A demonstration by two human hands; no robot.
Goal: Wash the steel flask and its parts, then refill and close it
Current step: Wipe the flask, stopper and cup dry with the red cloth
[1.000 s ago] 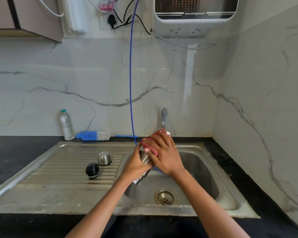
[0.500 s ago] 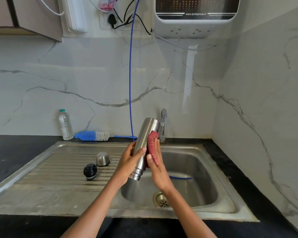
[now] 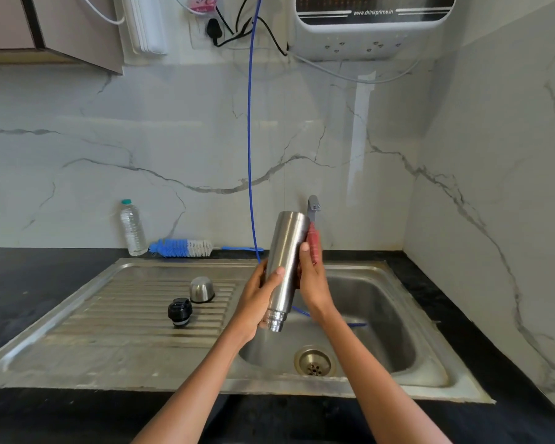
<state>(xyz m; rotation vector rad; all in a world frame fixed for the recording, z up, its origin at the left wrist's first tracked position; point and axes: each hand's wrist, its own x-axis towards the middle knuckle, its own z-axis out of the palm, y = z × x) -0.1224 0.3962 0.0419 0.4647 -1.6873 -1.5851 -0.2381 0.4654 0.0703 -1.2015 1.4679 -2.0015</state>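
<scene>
Flask (image 3: 285, 264) is inverted over the sink (image 3: 423, 357) basin, base toward 12 o'clock, threaded mouth toward 6, leaning slightly toward 1. A second ago both hands were bunched low over it with the red scrubber (image 3: 313, 243) on top; now the body is raised and stands clear, scrubber shifted to its 3 o'clock side. Reads as exterior scrubbing mid-stroke, working toward the base. Rinse, refill and closing are not yet done.

Left hand (image 3: 257, 299): fingers clamped round the lower body near the neck. Right hand (image 3: 311, 277): fingers lie fairly straight, pinning the scrubber flat to the flask wall.

Steel cup (image 3: 202, 289) and black stopper (image 3: 180, 311) sit on the drainboard at 9 o'clock of the flask, apart from each other; whether they are washed cannot be told.

Hard to make out: flask interior, any soap or water film, whether the tap (image 3: 313, 208) runs (spout is behind the flask). Blue hose (image 3: 250, 139) drops behind the flask; its end lies in the basin, partly hidden by the right wrist. Bottle brush (image 3: 183, 248) and plastic bottle (image 3: 132, 227) sit on the surface at 10 o'clock.
</scene>
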